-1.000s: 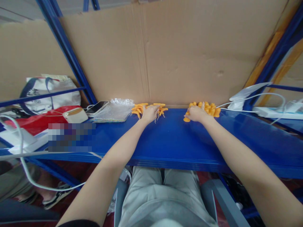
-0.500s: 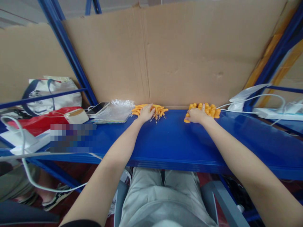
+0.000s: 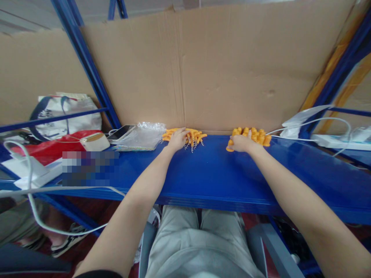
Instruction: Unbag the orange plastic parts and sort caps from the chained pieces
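Note:
My left hand rests among a row of orange-handled corkscrews near the back of the blue shelf. Its fingers are closed around a corkscrew, though the grip is partly hidden by the hand itself. Several metal spirals hang out toward the front. Farther right, my right hand is at a cluster of orange stubby pieces with round flared ends. Its fingers close on one orange flanged piece at the cluster's left edge. Part of the cluster is hidden behind this hand.
The blue shelf backs onto a cardboard panel. Left of the corkscrews lie clear plastic bags and a phone. White cables and a power strip are at right. A person's shoe shows below left.
The whole view has shifted slightly. My left hand's fingers have moved a little over the corkscrews. The right hand stays at the same orange piece.

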Demonstrator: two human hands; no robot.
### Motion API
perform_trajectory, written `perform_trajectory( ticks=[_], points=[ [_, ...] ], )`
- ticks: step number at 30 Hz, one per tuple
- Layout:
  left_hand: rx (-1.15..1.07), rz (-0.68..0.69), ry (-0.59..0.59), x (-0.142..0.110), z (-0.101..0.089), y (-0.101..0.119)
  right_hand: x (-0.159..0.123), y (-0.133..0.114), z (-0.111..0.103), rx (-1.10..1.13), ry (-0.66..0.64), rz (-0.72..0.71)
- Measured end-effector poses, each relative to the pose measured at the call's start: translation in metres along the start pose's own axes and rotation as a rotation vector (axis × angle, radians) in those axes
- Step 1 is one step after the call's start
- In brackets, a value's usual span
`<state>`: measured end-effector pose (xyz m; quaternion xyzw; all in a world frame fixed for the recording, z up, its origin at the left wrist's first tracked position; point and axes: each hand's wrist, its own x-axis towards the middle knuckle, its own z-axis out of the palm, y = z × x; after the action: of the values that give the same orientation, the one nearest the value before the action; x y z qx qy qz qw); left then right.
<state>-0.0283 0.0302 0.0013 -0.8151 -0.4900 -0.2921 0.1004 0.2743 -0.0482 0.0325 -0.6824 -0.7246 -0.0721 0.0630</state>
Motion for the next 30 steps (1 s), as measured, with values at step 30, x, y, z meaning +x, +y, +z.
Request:
perform_trajectory(
  ticks=[30],
  points=[
    [-0.276,0.079,0.197,-0.002,-0.011,0.054,-0.001,-0.005,-0.001,0.063,-0.032,-0.026]
  ],
)
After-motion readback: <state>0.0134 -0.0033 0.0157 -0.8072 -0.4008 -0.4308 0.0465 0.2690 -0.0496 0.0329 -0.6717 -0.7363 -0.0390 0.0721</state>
